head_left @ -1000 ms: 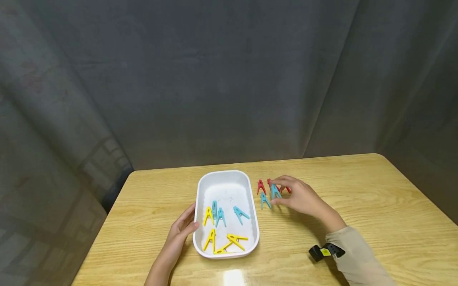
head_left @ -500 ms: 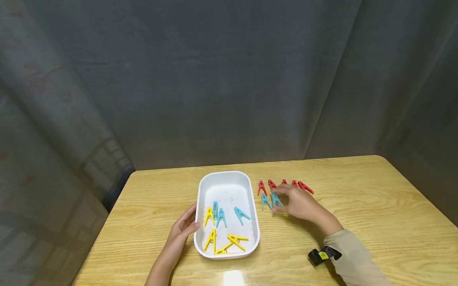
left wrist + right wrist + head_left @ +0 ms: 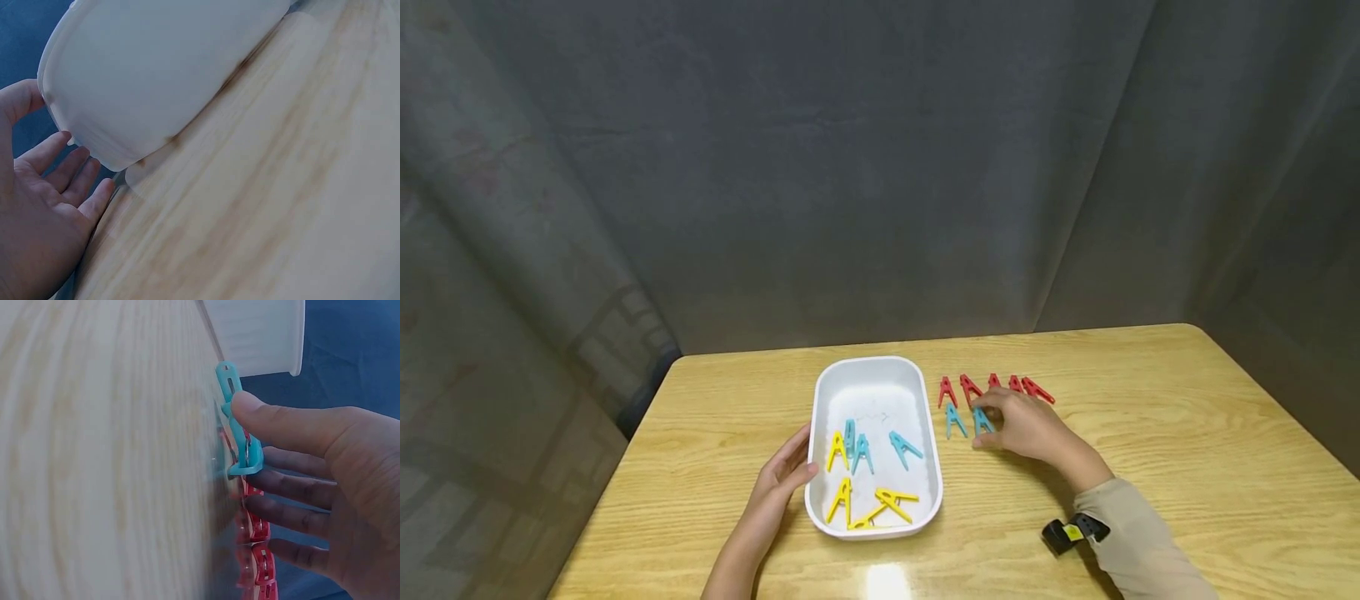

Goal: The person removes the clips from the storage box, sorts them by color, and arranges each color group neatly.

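A white tray (image 3: pixel 874 367) lies lengthwise on the table, with several blue and yellow plastic clothespins inside. My left hand (image 3: pixel 781 478) holds its left side, thumb on the rim; the left wrist view shows the fingers along the outer wall. Beyond the tray's right side, my right hand (image 3: pixel 1028 426) pinches a blue clothespin (image 3: pixel 982 422) between thumb and fingers, low at the tabletop. The right wrist view has the thumb over that blue clothespin (image 3: pixel 236 434). Another blue clothespin (image 3: pixel 955 421) lies just left of it, legs toward me.
A row of several red clothespins (image 3: pixel 968 388) lies behind the blue pair, partly covered by the right hand. The wooden table (image 3: pixel 1157 417) meets a grey curtain (image 3: pixel 865 167) at its far edge. A black wrist camera (image 3: pixel 1062 535) hangs at the right sleeve.
My right hand has brought the blue clothespin down toward me to the tabletop beside the other one, then shifted it slightly right. The left hand and tray have stayed in place.
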`<state>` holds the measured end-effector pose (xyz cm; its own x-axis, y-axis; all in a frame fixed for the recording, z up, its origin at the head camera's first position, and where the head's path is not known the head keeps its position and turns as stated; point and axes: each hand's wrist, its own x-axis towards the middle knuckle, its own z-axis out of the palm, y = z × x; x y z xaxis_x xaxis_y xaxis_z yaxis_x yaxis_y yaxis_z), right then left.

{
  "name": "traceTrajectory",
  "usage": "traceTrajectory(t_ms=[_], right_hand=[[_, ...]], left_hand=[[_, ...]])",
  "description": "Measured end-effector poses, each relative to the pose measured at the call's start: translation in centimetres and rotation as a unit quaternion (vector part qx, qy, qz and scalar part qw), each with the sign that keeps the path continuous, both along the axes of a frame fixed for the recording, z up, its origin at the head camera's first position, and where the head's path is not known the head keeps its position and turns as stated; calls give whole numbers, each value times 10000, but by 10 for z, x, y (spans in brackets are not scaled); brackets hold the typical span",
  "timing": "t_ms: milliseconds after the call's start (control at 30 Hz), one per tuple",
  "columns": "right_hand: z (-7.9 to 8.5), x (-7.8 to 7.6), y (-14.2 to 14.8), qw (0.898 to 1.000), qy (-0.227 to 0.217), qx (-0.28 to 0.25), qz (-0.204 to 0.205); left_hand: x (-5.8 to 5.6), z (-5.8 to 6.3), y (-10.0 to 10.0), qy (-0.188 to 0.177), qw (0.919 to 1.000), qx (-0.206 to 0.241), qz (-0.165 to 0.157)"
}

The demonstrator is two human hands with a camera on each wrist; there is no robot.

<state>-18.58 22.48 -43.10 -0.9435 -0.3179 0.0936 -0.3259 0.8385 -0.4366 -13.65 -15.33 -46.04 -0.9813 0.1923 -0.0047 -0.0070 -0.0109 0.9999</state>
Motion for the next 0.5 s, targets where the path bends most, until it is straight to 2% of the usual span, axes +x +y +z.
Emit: traceTrajectory(t_ms=[500], right_hand=[[-3,-3,-3,9996,139,139,-218]], left_hand=[[-1,-2,0,-81,10000,-31,42]])
